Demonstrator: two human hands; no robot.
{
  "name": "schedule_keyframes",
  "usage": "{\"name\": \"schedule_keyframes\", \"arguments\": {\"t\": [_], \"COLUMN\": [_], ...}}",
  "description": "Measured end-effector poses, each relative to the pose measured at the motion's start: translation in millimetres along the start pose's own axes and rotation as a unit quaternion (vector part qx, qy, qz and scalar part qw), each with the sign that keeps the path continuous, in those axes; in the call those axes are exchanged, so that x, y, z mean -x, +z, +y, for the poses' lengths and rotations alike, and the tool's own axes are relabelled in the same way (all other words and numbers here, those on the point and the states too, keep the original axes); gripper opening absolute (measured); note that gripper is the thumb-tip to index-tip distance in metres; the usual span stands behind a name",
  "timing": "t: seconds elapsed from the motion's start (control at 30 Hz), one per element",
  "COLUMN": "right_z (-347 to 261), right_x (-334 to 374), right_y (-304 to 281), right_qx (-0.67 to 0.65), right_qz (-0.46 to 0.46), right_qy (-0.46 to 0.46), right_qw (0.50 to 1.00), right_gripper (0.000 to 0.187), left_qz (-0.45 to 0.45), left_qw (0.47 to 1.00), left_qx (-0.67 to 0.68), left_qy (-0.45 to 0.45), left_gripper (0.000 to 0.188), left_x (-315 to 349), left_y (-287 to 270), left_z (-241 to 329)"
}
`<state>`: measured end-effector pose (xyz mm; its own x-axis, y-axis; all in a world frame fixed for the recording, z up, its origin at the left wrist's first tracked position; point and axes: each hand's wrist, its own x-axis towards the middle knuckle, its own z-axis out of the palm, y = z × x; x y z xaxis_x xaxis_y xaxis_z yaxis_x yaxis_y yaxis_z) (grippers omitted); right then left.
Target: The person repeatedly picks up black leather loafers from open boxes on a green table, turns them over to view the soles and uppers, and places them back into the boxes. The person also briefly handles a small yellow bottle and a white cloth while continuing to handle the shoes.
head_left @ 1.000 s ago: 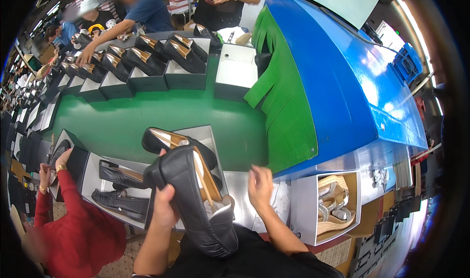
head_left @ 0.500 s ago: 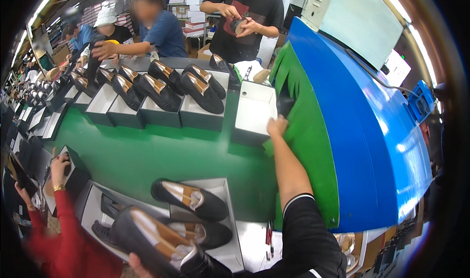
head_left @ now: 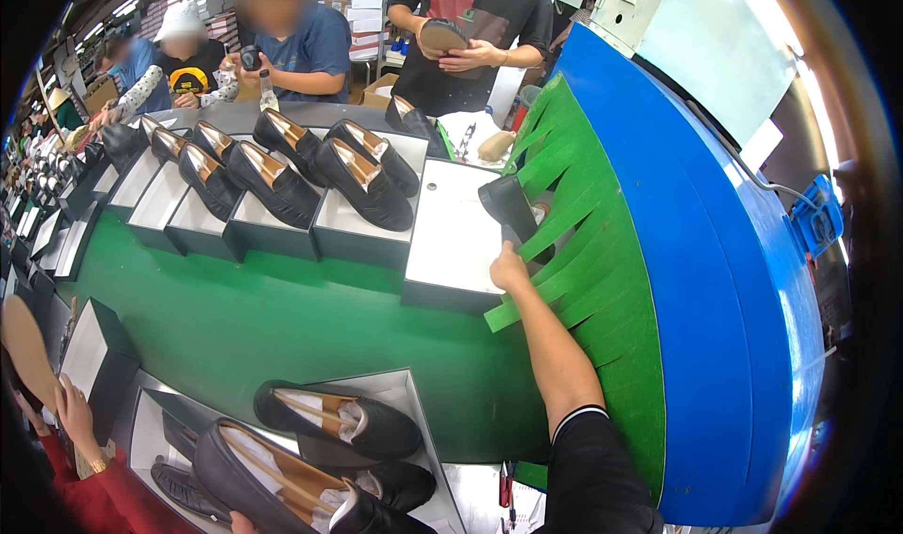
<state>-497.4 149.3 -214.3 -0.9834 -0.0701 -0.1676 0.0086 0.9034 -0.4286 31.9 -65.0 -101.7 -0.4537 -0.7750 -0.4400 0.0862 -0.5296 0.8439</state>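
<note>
My right hand (head_left: 510, 269) is closed on the right edge of an open white-lined shoe box (head_left: 453, 216), beside the cut green flaps. At the box's right side, a black shoe (head_left: 509, 201) sits partly under those flaps. My left hand (head_left: 243, 524) shows only a fingertip or two at the lower edge. They lie against a large black loafer (head_left: 273, 468) with paper stuffing, held close over another open box (head_left: 423, 407). More black loafers (head_left: 381, 423) lie in and over that box.
A row of boxed black loafers (head_left: 362, 181) lines the far side of the green belt (head_left: 216, 332). A blue machine cover (head_left: 715, 299) with the green strip curtain (head_left: 611, 280) stands right. At left, a co-worker's hand (head_left: 77, 416) holds a shoe. Other people work behind the belt.
The white box has come further out from the green flaps, showing more of the black shoe. At left the co-worker has raised a shoe, sole showing. My view has shifted slightly.
</note>
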Motion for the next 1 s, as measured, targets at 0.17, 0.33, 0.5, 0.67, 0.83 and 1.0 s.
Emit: {"name": "schedule_keyframes", "arguments": {"t": [0.17, 0.33, 0.5, 0.67, 0.83, 1.0], "right_z": [-26.8, -75.6, -95.2, -71.0, -66.0, -67.9], "right_x": [15.8, -20.4, -84.9, -92.6, -65.4, -60.1], "right_y": [-22.7, -110.9, -149.7, -109.1, -80.9, -81.5], "right_qx": [0.100, 0.067, 0.098, -0.179, -0.396, -0.424], "right_qz": [-0.070, -0.043, 0.061, 0.160, 0.198, 0.207], "right_qy": [-0.026, -0.182, -0.184, -0.064, -0.047, 0.003], "right_qw": [0.992, 0.980, 0.976, 0.969, 0.896, 0.882], "right_gripper": [0.045, 0.035, 0.035, 0.034, 0.030, 0.030], "left_qz": [0.018, 0.019, 0.016, 0.006, -0.022, -0.031], "left_qw": [1.000, 1.000, 1.000, 1.000, 1.000, 0.999], "left_qx": [0.002, -0.002, -0.003, -0.003, -0.008, 0.008], "left_qy": [0.006, 0.008, 0.007, 0.009, 0.021, 0.030], "left_gripper": [0.075, 0.074, 0.074, 0.073, 0.071, 0.066], "left_x": [0.9, -1.7, 2.3, 10.6, 21.4, 24.0], "left_y": [8.9, 6.8, -5.7, -19.5, -36.3, -41.2], "left_z": [-6.4, -5.6, 1.7, 0.8, 8.9, 12.5]}}
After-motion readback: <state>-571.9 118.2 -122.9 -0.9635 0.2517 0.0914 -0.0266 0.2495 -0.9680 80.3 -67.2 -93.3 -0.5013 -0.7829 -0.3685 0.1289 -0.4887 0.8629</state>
